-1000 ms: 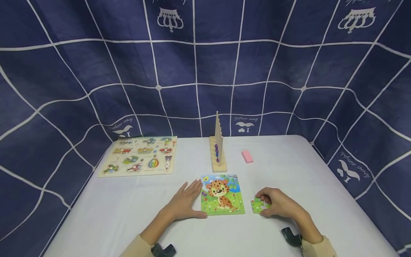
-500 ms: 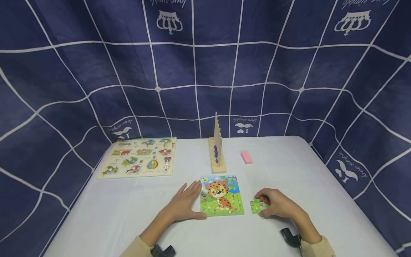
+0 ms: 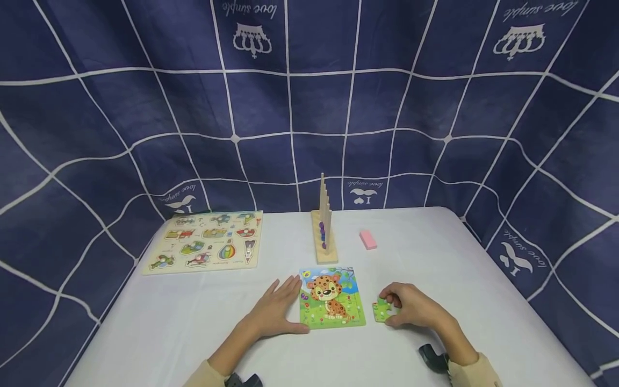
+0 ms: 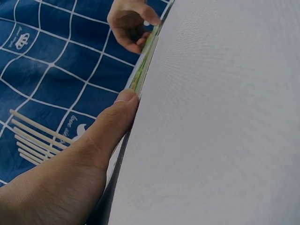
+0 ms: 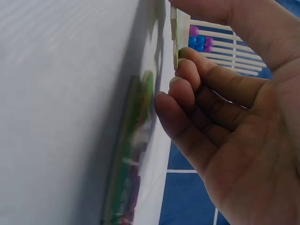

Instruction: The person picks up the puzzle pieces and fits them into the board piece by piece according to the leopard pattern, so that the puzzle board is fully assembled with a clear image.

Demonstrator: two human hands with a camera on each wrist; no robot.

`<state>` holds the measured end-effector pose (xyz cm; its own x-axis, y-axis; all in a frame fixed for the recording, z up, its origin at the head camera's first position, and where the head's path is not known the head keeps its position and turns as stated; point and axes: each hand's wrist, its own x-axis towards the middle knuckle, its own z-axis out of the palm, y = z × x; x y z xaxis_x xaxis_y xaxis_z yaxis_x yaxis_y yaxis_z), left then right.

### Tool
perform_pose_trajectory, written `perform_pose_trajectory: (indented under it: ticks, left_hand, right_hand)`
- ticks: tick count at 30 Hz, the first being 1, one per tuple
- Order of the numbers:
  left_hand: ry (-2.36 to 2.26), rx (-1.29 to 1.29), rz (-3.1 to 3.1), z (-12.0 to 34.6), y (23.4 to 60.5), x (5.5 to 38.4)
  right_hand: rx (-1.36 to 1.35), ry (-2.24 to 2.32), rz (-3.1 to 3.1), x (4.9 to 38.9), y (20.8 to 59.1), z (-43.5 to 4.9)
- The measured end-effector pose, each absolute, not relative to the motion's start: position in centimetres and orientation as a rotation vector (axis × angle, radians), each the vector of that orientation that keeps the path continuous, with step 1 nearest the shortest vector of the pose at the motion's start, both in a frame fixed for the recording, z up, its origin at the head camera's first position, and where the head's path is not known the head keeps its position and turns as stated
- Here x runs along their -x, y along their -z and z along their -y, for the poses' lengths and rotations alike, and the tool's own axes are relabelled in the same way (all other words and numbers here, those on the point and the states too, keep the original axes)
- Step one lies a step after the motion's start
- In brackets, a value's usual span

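A square leopard jigsaw [image 3: 331, 297] lies flat on the white table [image 3: 483, 301], near its front edge. My left hand [image 3: 278, 309] lies flat beside the jigsaw's left edge, fingers straight, thumb [image 4: 112, 123] against the board's edge [image 4: 143, 65]. My right hand [image 3: 411, 309] sits just right of the jigsaw and pinches a loose green puzzle piece [image 3: 382, 310] that rests on the table. In the right wrist view the piece [image 5: 180, 33] is held between thumb and curled fingers [image 5: 197, 93], with the jigsaw board [image 5: 131, 154] seen edge-on beside it.
A wooden peg puzzle board [image 3: 208, 242] lies at the back left. An upright wooden bead abacus [image 3: 324, 226] stands behind the jigsaw, and a pink block [image 3: 368, 239] lies to its right. A dark blue grid-patterned cloth [image 3: 290, 97] surrounds the table.
My right hand has slid the green piece a little left, closer to the jigsaw's right edge. The left hand has stayed in place.
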<state>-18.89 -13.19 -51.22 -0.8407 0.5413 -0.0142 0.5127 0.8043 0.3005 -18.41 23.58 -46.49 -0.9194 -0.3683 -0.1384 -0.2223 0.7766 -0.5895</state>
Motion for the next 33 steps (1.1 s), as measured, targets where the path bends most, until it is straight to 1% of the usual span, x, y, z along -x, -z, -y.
perform_pose_trajectory:
  ticks: [11,19,33]
  left_hand:
    - [-0.463,-0.836,-2.893,13.1,51.1,19.1]
    - [-0.460,-0.824,-2.878,13.2,51.1,19.1]
    - [-0.468,-0.831,-2.873,13.2,51.2,19.0]
  right_hand:
    - [0.526,0.809,-2.776,19.0,45.6,-22.8]
    - [0.547,0.790,-2.808,19.3,45.0,-21.0]
    - [0.767,0.774,-2.810,19.8,45.0,-17.2]
